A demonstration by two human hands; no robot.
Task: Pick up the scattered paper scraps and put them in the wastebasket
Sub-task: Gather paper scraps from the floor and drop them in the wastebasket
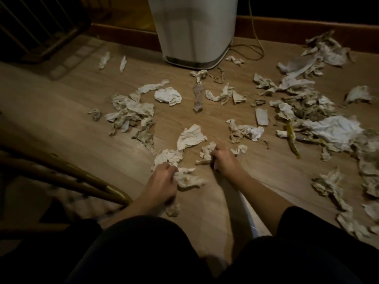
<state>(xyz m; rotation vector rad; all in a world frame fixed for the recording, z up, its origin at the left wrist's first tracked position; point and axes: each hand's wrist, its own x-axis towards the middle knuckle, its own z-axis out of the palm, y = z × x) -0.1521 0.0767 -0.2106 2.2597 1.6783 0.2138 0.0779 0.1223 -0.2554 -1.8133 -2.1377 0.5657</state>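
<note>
Dimly, left hand (164,178) grips a scrap (189,179); right hand (224,160) curls at second scrap (207,151), grip blurred, untellable; white unit (194,31) cropped above.

Floor (82,111): wood planks, smooth, a bit shiny. Paper scraps (168,94): crinkly, matt, soft-looking, some w/ brown stains. Tall white box (194,31): smooth plastic, shiny grey strip at bottom. Chair legs (82,181): glossy wood. Clothes (143,253): dark matt cloth.

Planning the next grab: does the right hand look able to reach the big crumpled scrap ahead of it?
Probably yes: the big crumpled scrap lies close on open floor, though the right hand holds a small scrap.
</note>
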